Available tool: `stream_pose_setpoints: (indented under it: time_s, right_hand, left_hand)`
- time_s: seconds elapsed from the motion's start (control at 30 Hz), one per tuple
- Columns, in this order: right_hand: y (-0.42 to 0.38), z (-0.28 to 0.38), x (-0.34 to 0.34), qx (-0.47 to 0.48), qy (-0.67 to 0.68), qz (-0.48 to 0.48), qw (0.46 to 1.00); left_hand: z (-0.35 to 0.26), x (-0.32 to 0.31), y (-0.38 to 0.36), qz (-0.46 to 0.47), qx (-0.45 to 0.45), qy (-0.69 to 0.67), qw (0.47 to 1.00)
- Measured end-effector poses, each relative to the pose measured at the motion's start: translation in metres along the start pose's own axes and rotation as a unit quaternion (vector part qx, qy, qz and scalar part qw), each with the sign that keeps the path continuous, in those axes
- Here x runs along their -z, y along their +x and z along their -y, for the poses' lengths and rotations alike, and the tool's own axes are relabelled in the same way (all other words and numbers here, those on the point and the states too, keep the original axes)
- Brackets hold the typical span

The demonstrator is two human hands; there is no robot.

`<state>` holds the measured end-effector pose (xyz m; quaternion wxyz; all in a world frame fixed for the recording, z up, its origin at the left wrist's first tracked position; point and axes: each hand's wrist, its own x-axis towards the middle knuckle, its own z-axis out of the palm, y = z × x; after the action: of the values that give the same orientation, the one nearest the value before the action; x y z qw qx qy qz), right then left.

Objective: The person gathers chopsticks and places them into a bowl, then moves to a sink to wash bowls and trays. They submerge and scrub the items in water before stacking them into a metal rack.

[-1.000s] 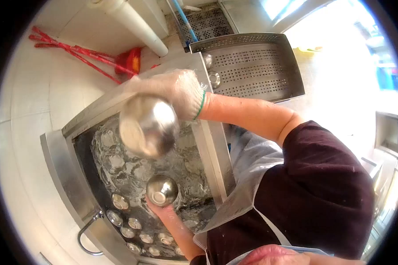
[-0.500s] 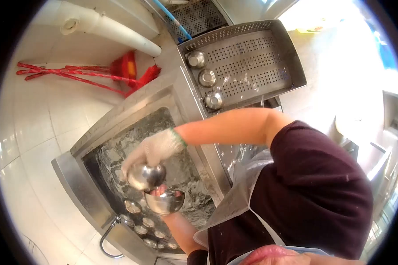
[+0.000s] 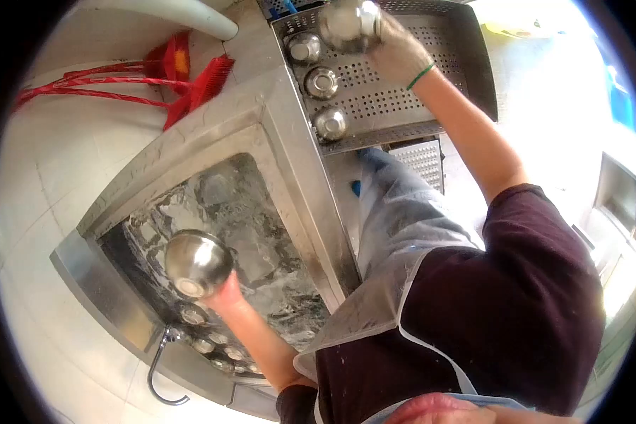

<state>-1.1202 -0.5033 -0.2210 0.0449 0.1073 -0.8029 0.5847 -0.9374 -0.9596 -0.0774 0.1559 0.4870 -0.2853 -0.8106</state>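
- Bowls in motion: a handling step looked under way at upper centre, where the gloved right hand (image 3: 399,53) gripped one bowl (image 3: 350,27) over the tray (image 3: 482,74); any set-down seemed to call for gentle lowering.
- That bowl lay left of the glove, fingers blurred.
- Lower left, the bare left hand (image 3: 226,293) clasped another bowl (image 3: 196,261) over water (image 3: 251,247), fingertips hidden behind it.

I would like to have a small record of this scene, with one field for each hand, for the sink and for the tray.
left hand: bare, holds a bowl over the sink
right hand: gloved, holds another bowl over the tray
tray: perforated; three bowls in a row along one side
sink: water inside, several bowls in one corner
beside sink: red broom
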Motion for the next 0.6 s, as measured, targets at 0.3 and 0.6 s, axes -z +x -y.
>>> stream_pose_setpoints:
  time_s: [0.3, 0.6]
  right_hand:
    - [-0.035, -0.152, -0.122, -0.446, 0.453, -0.212, 0.742]
    - [-0.021, -0.096, -0.100, -0.460, -0.126, -0.048, 0.877]
  left_hand:
    - [0.016, 0.041, -0.012, 0.027, -0.064, 0.088, 0.994]
    - [0.035, 0.008, -0.042, 0.106, -0.193, 0.341, 0.914]
